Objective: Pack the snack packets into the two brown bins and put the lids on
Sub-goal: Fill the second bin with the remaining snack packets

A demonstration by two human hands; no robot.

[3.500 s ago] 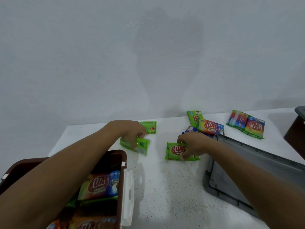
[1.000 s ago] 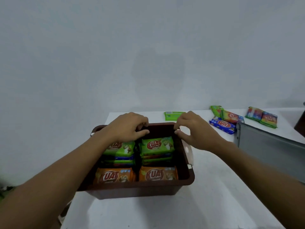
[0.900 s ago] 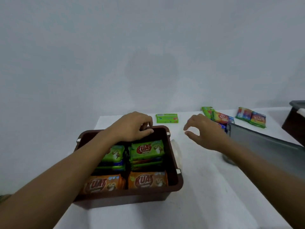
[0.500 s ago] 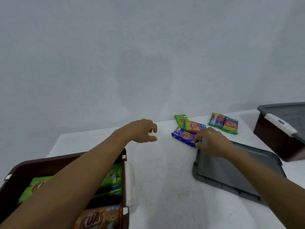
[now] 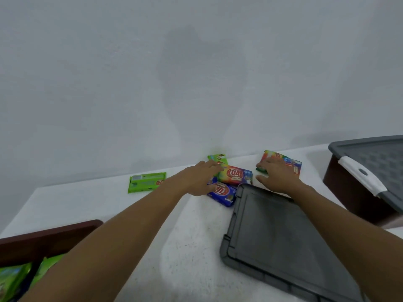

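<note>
- Brown plastic marks both bins: the open brown bin (image 5: 43, 238) sits at my near left with green packets (image 5: 13, 280) showing inside, and the second brown bin (image 5: 353, 192) stands at the far right with its grey lid (image 5: 375, 158) already on and a white latch over the rim.
- I judge the task well past halfway: one bin looks closed, the other partly filled and not yet lidded. Its loose grey lid (image 5: 281, 240) lies flat on the white table (image 5: 192, 247) in front of my right arm.
- Left to pack, as far as I see: a green packet (image 5: 146, 182) lying alone, long axis running left to right along the back edge; a rainbow packet (image 5: 236, 175) stacked over a blue packet (image 5: 224, 194), both lengthwise left to right and a little skewed; another green one (image 5: 217, 158) behind them, pointing away toward the wall; and a double rainbow pack (image 5: 283, 163) angled down to the right.
- My left hand (image 5: 201, 179) is spread, fingers apart, resting against the stacked cluster, not closed on anything.
- My right hand (image 5: 277, 176) lies open on the double rainbow pack, thumb apart from the fingers, no grasp made yet.
</note>
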